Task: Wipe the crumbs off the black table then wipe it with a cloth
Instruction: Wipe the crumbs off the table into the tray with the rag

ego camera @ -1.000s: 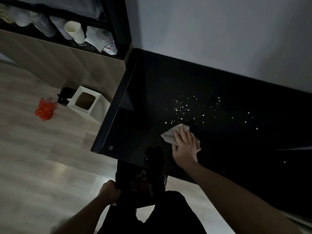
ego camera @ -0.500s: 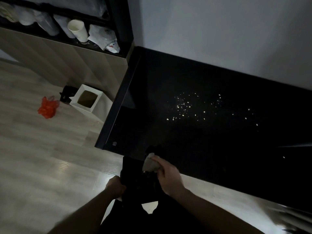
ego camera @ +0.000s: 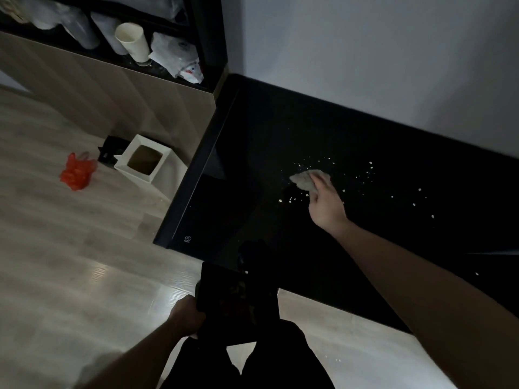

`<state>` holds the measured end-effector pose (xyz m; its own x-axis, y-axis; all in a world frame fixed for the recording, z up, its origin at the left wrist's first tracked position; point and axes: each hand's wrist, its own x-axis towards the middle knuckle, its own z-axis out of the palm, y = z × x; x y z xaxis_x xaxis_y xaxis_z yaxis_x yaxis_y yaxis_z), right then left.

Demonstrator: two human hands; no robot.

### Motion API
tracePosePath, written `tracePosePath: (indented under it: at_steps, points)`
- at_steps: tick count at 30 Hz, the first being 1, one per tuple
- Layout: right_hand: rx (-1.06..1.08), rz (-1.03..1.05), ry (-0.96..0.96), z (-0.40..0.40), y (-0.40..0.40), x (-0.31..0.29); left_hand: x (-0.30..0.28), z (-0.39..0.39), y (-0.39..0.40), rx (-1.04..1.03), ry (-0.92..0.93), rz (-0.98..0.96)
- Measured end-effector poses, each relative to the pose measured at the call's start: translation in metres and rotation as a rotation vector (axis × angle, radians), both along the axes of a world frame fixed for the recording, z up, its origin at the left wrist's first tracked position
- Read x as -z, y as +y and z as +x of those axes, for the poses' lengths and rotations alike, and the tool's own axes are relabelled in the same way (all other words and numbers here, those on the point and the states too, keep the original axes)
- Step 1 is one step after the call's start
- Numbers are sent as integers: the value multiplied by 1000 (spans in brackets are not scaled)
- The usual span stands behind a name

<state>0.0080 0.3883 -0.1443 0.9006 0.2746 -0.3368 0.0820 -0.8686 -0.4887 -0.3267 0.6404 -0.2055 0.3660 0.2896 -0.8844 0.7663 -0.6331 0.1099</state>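
Note:
Pale crumbs [ego camera: 368,175] lie scattered over the middle of the black table [ego camera: 252,141]. My right hand [ego camera: 325,203] reaches out over the table and holds a crumpled grey cloth [ego camera: 304,179] down on the surface, among the crumbs. A few crumbs [ego camera: 290,199] lie just left of that hand. Below the table's near edge, my left hand [ego camera: 186,314] grips the side of a dark tray [ego camera: 238,301] held against the edge; light bits show inside it.
A white square bin [ego camera: 144,161] stands on the pale wooden floor left of the table, with a red plastic bag [ego camera: 75,172] beside it. A shelf at the top left holds a paper cup [ego camera: 133,42] and wrapped items. A grey wall runs behind the table.
My right hand dragged the cloth from mid-table to the near edge over the dark tray, then reached back out into the crumbs. The left hand stayed on the tray.

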Motion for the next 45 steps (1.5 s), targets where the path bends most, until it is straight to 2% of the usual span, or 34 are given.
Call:
tracePosePath:
  at_steps: [3, 6, 11, 13, 17, 22, 26, 30, 37, 40, 43, 45]
  points:
    - [-134, -254, 71, 3, 8, 24, 2, -1, -4, 21, -26, 19]
    - [-160, -309, -1, -18, 17, 33, 1, -3, -4, 9, -41, 16]
    - [-257, -135, -148, -91, 25, 40, -5, -4, -2, 29, -55, -34]
    - [-289, -41, -140, -128, 26, 41, -6, -3, -1, 44, -58, -29]
    - [-381, 90, -71, -202, 33, 37, -8, -2, -1, 62, -71, -17]
    - [-228, 219, 189, -252, 50, 7, -5, -2, 6, 78, -51, -6]
    - [-93, 331, 188, -228, 41, -24, -9, 2, 9, 71, -23, -19]
    - [60, 296, 82, -163, 27, -32, -11, 3, 10, 42, -8, -33]
    - [77, 224, -88, -30, 19, -22, -14, 3, 5, -8, 18, -9]
    - [24, 101, -67, 9, 29, -8, -13, 4, 2, -15, -5, 19]
    - [-127, -176, 66, 21, 40, 5, -12, 4, 0, -33, -9, 22]
    - [-178, -311, 70, 9, 45, 13, -11, 3, -2, -48, -13, 17]
